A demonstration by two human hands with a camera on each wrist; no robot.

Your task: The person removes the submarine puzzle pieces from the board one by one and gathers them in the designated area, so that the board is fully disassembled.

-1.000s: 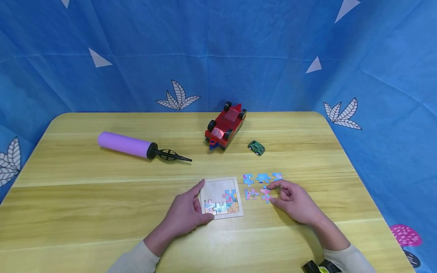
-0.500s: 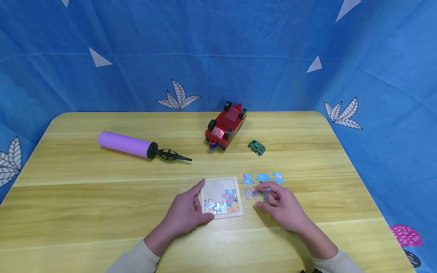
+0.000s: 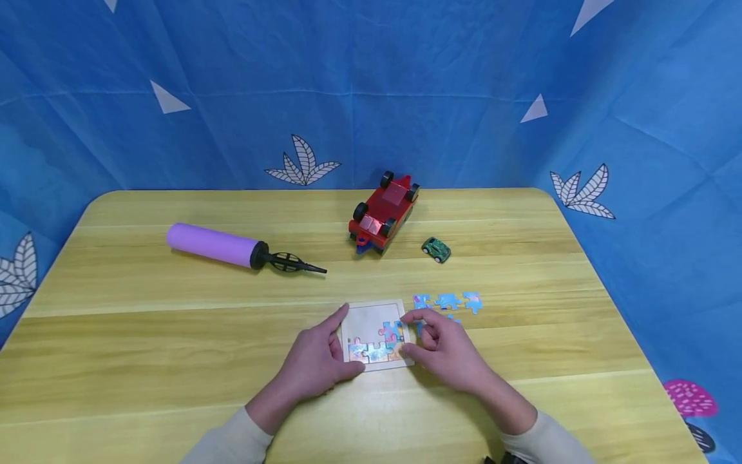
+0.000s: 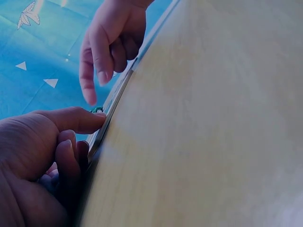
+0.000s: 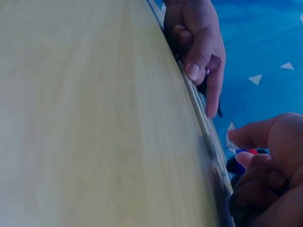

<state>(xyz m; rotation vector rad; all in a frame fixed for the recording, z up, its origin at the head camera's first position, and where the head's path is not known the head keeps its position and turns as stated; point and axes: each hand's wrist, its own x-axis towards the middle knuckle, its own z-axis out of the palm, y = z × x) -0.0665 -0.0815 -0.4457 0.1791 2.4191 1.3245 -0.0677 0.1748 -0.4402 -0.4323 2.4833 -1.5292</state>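
A square jigsaw puzzle board (image 3: 371,316) lies on the table, with several joined pieces (image 3: 378,353) along its bottom and right side. My left hand (image 3: 315,357) holds its left side, index finger at the top-left corner and thumb at the bottom edge. At the right edge is my right hand (image 3: 443,351), index finger and thumb apart, other fingers curled, no piece visible between them. Loose blue puzzle pieces (image 3: 447,301) lie right of the board; some are partly hidden behind the right hand. In the right wrist view, the right hand (image 5: 270,170) is close to the table edge.
A purple balloon pump (image 3: 217,246) with a black nozzle lies at the left. Behind the board, a red toy car (image 3: 385,211) rests upside down, and a small green toy car (image 3: 436,250) stands right of it. A blue patterned cloth (image 3: 348,96) hangs behind the table.
My right hand has moved left from the loose pieces to the board's right edge; those pieces stay on the table. The left hand and board keep their place.
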